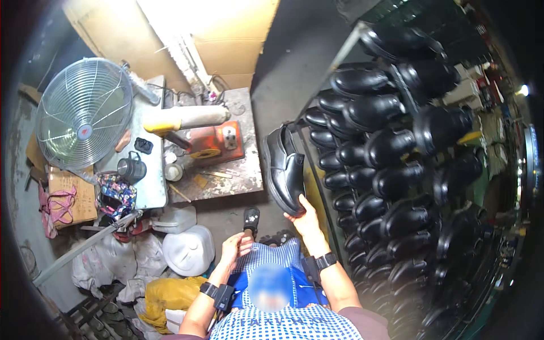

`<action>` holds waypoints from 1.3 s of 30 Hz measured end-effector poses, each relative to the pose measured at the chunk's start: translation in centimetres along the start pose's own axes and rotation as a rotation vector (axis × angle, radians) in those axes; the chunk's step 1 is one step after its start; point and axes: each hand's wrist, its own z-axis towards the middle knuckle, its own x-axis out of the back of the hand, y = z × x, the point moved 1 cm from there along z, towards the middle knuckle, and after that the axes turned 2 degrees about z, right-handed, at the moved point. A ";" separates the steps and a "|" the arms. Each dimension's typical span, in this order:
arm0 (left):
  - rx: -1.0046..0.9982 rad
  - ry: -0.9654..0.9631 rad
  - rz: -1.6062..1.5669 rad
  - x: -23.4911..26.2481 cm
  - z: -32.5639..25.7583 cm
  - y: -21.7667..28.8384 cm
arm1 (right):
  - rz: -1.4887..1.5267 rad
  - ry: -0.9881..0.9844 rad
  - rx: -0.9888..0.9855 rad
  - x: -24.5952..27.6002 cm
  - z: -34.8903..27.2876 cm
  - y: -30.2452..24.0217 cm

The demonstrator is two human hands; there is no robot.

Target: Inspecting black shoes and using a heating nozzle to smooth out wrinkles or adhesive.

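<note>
A black leather shoe (285,170) is in my right hand (307,218). My thumb and fingers grip its toe end, and its heel end points away from me, beside the rack. My left hand (235,249) is near my lap with nothing in it, its fingers loosely stretched out and apart. To the right, a tall rack carries rows of black shoes (379,110), many showing their rounded toes. Ahead of me stands a worn worktable (249,175) bearing an orange-red machine (218,143) with a pale cylinder (204,116) above it.
A round metal fan (85,113) and a dark mug (131,168) sit on the pale table (156,195) at the left. Below are a white plastic container (188,249), a yellow sack (170,297) and a cardboard box (73,190). The rack's metal post (343,54) rises near the shoe.
</note>
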 end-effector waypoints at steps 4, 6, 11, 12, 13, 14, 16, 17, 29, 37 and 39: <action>0.005 0.067 -0.086 3.7 1.2 0.8 | 0.034 0.004 -0.026 -4.1 5.7 1.8; 0.015 0.096 -0.089 4.9 1.8 1.2 | 0.038 -0.026 -0.067 -6.1 8.0 2.5; 0.012 0.132 -0.130 6.9 3.0 1.9 | 0.033 -0.037 -0.079 -10.8 12.9 3.6; 0.015 0.135 -0.138 7.1 3.1 1.9 | 0.053 -0.021 -0.080 -11.6 13.6 3.7; 0.020 0.137 -0.145 7.2 3.3 2.0 | 0.072 -0.005 -0.081 -12.3 14.2 3.8; 0.023 0.140 -0.145 7.4 3.4 2.0 | 0.063 0.002 -0.060 -13.0 14.7 3.8; 0.033 0.142 -0.153 7.6 3.6 2.2 | 0.045 -0.006 -0.062 -14.2 15.5 3.8; 0.042 0.142 -0.160 7.7 3.7 2.3 | 0.026 -0.014 -0.063 -14.7 15.9 3.8; 0.041 0.135 -0.140 8.3 5.0 3.7 | 0.019 -0.086 -0.055 -16.7 17.6 3.8; 0.019 0.122 -0.120 8.4 5.5 4.4 | 0.084 -0.096 -0.071 -16.7 17.2 3.4; 0.019 0.124 -0.125 8.2 5.6 4.5 | 0.069 -0.088 -0.062 -16.6 16.9 3.2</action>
